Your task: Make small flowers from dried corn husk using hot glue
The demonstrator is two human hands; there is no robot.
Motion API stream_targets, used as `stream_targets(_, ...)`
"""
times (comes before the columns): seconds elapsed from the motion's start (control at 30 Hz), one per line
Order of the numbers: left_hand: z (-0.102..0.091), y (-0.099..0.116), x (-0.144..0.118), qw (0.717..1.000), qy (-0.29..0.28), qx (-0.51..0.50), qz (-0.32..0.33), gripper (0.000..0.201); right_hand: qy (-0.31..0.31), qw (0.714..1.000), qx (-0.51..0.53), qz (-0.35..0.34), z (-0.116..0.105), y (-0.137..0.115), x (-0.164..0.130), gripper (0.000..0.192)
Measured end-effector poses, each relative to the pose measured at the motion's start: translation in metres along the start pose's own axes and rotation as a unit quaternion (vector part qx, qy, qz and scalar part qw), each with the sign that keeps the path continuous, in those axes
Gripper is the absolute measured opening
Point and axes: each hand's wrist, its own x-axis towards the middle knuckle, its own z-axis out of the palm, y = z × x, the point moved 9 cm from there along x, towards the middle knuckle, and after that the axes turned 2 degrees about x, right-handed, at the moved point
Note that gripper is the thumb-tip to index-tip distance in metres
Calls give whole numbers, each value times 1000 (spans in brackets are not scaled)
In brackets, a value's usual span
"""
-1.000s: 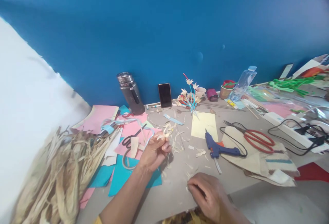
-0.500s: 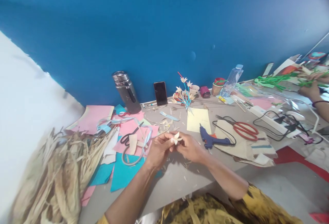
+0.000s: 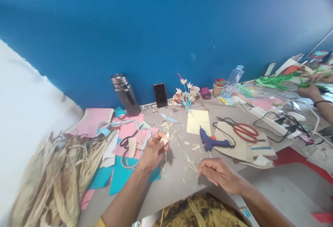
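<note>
A small cream flower with pointed petals (image 3: 164, 139), seemingly made of dried husk, is pinched between the fingertips of my left hand (image 3: 152, 156). My left hand is above the table, just right of the pink and teal sheets. Near the table's front edge, apart from the flower, is my right hand (image 3: 220, 175). Its fingers are curled and closed; whatever they may hold is hidden. Thin pale scraps (image 3: 191, 162) lie to its left. The blue glue gun (image 3: 213, 140) rests beyond it. Similar flowers on blue stems (image 3: 186, 97) stand at the back.
Dried husks (image 3: 59, 178) fill the left side, beside teal paper (image 3: 119, 182) and dark scissors (image 3: 127, 140). A flask (image 3: 127, 97) and phone (image 3: 160, 95) stand by the wall. Red-handled scissors (image 3: 246, 132), a bottle (image 3: 232, 83) and power strip (image 3: 270, 121) lie right, near another person's hand (image 3: 310, 91).
My hands have parted. The left keeps the flower and has shifted slightly left; the right has let go of it and moved right and down toward the table's front edge.
</note>
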Motion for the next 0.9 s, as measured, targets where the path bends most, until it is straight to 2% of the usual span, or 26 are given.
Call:
stream_targets(0.17, -2, 4, 3, 999, 0, 44, 9, 32, 120, 992, -35, -24, -28, -5, -1, 34)
stream_targets(0.23, 2, 5, 3, 997, -2, 80, 11, 30, 174, 980, -82, -50, -41, -11, 5, 25)
stream_targets(0.27, 4, 7, 3, 994, -2, 104, 15, 28, 205, 971, -108, -65, -48, -14, 7, 31)
stream_targets(0.33, 11, 17, 0, 989, 0, 147, 27, 24, 271, 950, -130, -79, -64, -17, 6, 41)
stream_targets(0.4, 17, 34, -5, 987, 2, 152, 44, 22, 309, 941, -122, -64, -78, -14, 3, 31)
stream_targets(0.47, 21, 59, -10, 993, 6, 89, 73, 26, 315, 939, -132, -42, -88, -10, 0, 26)
stream_targets(0.53, 23, 85, -16, 994, -4, -14, 107, 31, 312, 935, -164, -32, -92, -9, -3, 30)
stream_targets(0.63, 23, 103, -18, 992, -12, -53, 116, 34, 316, 926, -200, -51, -89, -12, -7, 31)
stream_targets(0.7, 24, 100, -16, 993, -8, -49, 103, 34, 302, 925, -218, -83, -79, -19, -4, 25)
stream_targets(0.8, 29, 85, -14, 995, 4, -51, 83, 33, 266, 934, -217, -102, -60, -29, 12, 19)
stream_targets(0.9, 41, 70, -13, 996, 4, -55, 67, 31, 219, 949, -207, -93, -36, -42, 42, 36)
